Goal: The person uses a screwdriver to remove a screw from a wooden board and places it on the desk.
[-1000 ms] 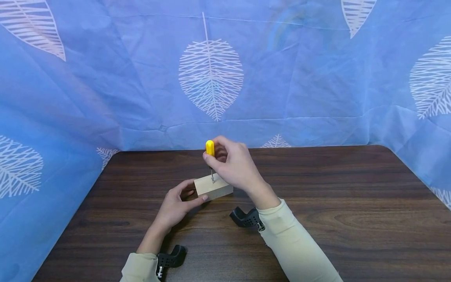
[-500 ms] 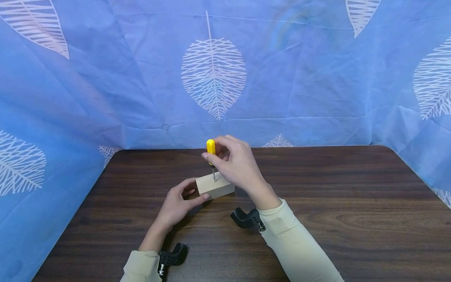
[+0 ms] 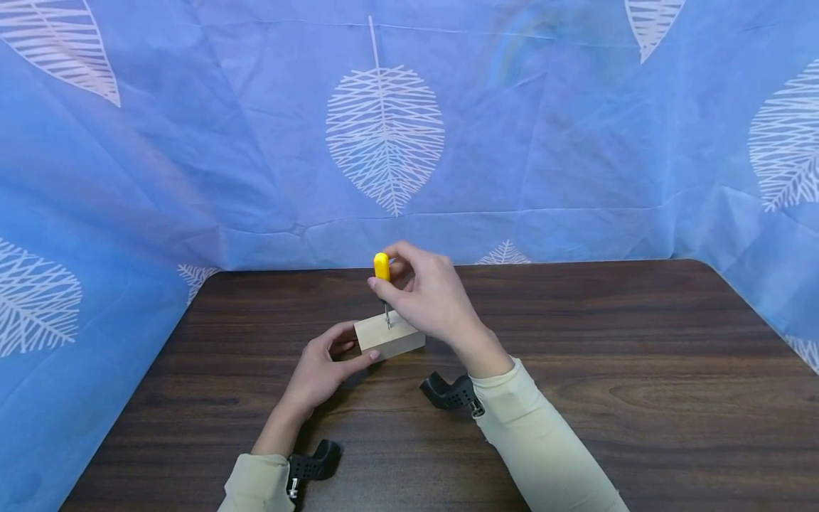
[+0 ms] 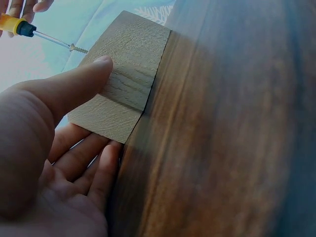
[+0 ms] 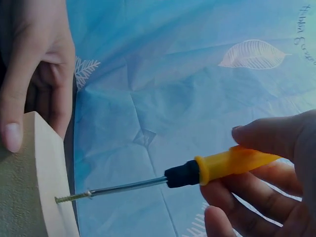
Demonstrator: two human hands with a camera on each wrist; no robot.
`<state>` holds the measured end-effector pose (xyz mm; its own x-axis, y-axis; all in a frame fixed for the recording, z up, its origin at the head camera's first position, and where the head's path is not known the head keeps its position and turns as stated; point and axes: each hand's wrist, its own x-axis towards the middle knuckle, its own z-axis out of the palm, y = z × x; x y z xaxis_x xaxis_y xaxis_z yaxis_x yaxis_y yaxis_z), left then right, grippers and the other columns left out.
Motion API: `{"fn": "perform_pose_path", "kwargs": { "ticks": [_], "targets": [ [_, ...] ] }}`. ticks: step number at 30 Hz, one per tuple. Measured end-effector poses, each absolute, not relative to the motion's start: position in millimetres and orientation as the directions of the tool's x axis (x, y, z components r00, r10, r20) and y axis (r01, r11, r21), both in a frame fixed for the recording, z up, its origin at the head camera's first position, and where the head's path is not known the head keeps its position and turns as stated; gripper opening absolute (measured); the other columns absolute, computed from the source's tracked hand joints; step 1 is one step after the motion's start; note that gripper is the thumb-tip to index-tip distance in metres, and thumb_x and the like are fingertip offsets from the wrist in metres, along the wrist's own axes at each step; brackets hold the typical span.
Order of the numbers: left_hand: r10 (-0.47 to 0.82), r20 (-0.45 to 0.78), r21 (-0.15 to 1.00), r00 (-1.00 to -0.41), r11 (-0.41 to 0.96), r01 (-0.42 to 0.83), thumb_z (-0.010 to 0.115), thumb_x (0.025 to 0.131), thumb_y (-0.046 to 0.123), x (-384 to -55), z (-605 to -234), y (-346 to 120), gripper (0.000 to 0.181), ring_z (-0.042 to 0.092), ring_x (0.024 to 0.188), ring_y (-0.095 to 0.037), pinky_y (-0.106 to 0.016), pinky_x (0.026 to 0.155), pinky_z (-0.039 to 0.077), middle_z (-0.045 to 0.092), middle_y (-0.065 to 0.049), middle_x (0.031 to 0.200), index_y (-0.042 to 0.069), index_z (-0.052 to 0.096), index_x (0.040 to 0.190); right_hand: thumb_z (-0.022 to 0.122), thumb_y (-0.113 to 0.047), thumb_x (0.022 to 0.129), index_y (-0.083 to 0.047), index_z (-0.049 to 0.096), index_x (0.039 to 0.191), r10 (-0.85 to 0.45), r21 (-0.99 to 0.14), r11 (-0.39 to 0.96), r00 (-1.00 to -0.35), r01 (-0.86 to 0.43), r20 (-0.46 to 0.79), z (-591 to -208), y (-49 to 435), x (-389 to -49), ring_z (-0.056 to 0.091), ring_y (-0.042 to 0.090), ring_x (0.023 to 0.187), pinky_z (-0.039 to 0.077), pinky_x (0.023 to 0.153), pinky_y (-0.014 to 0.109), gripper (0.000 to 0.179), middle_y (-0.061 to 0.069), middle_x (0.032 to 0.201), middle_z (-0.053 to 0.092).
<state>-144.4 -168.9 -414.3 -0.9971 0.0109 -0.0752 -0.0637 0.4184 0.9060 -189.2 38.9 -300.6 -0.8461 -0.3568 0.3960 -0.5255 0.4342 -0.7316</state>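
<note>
A pale wooden block (image 3: 384,341) lies on the dark table, and a screw (image 5: 73,197) stands upright with its tip in the block's top face. The screwdriver (image 3: 382,267) has a yellow handle with a black collar; its metal shaft meets the screw's head. My right hand (image 3: 431,295) pinches the yellow handle between thumb and fingers, above the block. My left hand (image 3: 323,366) grips the block's left end, thumb on the near side (image 4: 79,86) and fingers at the end and far side. Much of the screw's thread shows above the wood in the left wrist view.
The brown wood-grain table (image 3: 608,370) spreads around both hands. Behind it hangs a blue cloth (image 3: 544,142) with white leaf prints. Black wrist mounts (image 3: 448,392) sit at both sleeve cuffs, the left one (image 3: 315,461) close over the table.
The right hand's fingers shift slightly on the screwdriver handle. The screwdriver stays on the screw, and the left hand keeps its grip on the block.
</note>
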Motion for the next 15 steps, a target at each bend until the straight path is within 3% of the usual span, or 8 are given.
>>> {"fn": "perform_pose_path", "kwargs": {
  "ticks": [7,15],
  "targets": [
    [0.01,-0.068,0.909,-0.998,0.412,-0.058,0.087,0.093,0.03,-144.4,-415.4,-168.5,0.058,0.064,0.137,-0.034,-0.056,0.113,0.054,0.068,-0.009,0.145,0.023,0.066,0.146,0.084,-0.036,0.096,-0.02,0.068,0.099,-0.304,-0.739,0.418,-0.848,-0.529,0.435,-304.7,32.8,-187.0,0.069,0.007,0.074,0.058,0.069,0.032,0.022,-0.008,0.087,0.073],
    [0.007,-0.072,0.907,-0.997,0.417,-0.062,0.087,0.093,0.031,-145.8,-416.3,-169.9,0.06,0.064,0.138,-0.035,-0.057,0.114,0.054,0.067,-0.01,0.147,0.023,0.065,0.148,0.083,-0.03,0.097,-0.018,0.072,0.1,-0.29,-0.702,0.461,-0.84,-0.542,0.458,-303.2,30.2,-184.5,0.068,0.007,0.072,0.057,0.067,0.031,0.017,-0.006,0.088,0.077]
  ]
}}
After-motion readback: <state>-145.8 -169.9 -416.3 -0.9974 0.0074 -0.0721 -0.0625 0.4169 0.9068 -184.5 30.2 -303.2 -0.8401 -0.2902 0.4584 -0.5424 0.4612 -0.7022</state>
